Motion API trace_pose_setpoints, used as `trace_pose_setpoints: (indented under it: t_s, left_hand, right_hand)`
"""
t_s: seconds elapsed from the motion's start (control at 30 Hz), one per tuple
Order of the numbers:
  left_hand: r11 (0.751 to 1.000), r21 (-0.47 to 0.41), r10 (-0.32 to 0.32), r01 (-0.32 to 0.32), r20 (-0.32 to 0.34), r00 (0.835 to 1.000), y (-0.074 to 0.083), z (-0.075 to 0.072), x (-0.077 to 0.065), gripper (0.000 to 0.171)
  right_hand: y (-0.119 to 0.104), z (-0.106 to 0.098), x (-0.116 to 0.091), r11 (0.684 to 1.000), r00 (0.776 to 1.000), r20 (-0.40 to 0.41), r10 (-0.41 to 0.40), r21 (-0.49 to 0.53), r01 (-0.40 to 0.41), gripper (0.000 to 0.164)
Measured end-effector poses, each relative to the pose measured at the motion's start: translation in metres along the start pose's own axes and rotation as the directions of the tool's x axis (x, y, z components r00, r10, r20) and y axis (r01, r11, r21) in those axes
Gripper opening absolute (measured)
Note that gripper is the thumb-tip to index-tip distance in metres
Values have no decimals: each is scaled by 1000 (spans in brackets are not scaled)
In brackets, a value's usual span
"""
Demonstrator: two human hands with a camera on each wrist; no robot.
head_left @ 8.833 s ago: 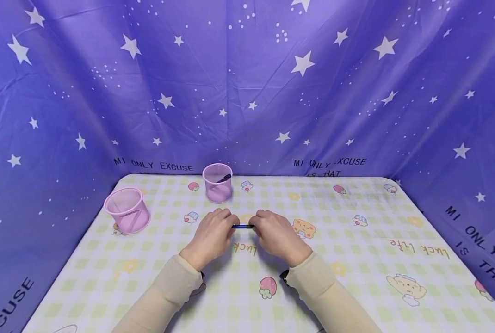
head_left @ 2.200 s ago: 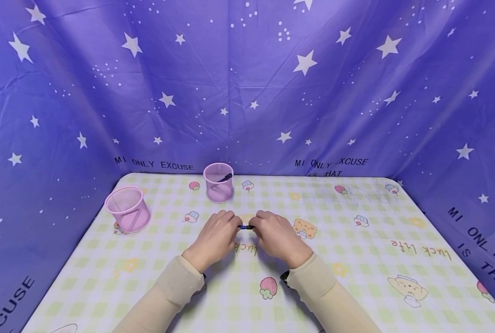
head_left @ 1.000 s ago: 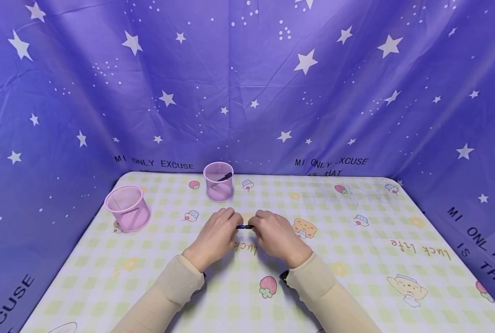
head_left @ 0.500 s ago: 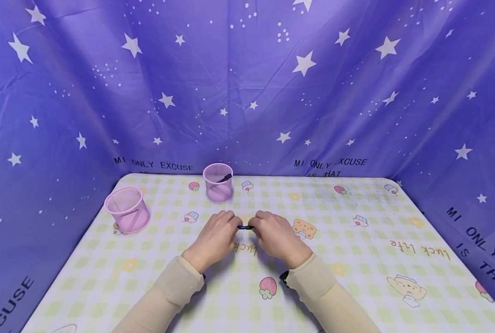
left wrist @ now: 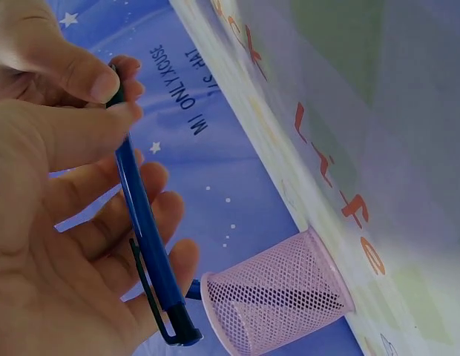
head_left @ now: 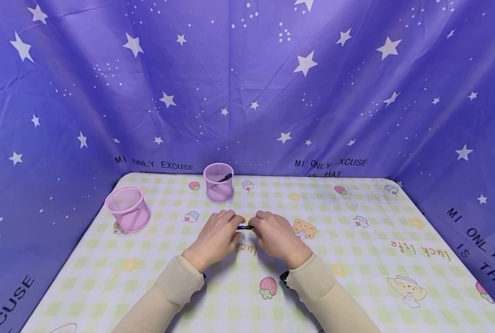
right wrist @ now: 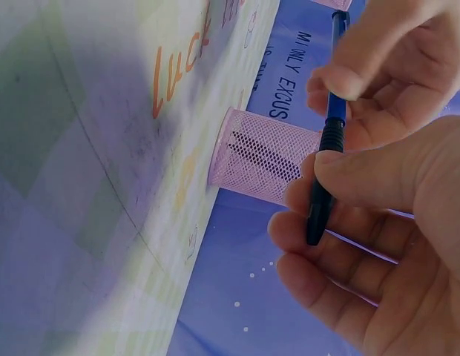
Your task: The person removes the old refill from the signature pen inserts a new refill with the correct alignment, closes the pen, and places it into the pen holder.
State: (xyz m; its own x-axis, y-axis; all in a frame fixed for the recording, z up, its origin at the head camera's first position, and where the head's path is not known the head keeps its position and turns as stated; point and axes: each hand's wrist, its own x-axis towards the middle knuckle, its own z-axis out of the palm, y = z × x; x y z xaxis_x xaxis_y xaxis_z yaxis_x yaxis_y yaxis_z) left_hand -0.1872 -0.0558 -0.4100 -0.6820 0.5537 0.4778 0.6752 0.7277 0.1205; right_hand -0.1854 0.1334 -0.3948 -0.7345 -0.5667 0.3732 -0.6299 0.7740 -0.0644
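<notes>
A blue ballpoint pen (left wrist: 145, 215) with a black clip and black grip is held between both hands above the table. My left hand (head_left: 214, 238) pinches the blue barrel between thumb and fingers, with the clip end lying over its fingers in the left wrist view. The thumb and fingers of my right hand (head_left: 278, 236) pinch the pen's black grip section (right wrist: 330, 141); its tapered tip extends past that thumb in the right wrist view. The two hands are close together, with only a short stretch of pen showing between them in the head view.
A pink mesh cup (head_left: 219, 189) with a dark pen (head_left: 225, 177) leaning inside stands beyond the hands. Another pink mesh cup (head_left: 128, 215) is at the left. The checked tablecloth (head_left: 355, 286) meets a purple star-patterned curtain (head_left: 247, 83) behind.
Over the earlier frames my left hand has shifted slightly right along the pen, shortening the exposed stretch. Its thumb and fingers have moved a little; the right hand and cups stay put.
</notes>
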Motion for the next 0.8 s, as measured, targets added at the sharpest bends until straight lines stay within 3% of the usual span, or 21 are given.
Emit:
trace_pose_setpoints:
  t_s: [0.33, 0.8]
  left_hand:
    - [999, -52, 4, -7, -57, 998, -1, -3, 1, 29]
    - [999, -28, 21, -23, -56, 998, 0, -2, 1, 20]
  right_hand:
    - [-2, 0, 0, 1000, 1000, -3, -12, -7, 12, 11]
    - [-3, -2, 0, 1000, 1000, 2, -5, -11, 5, 10]
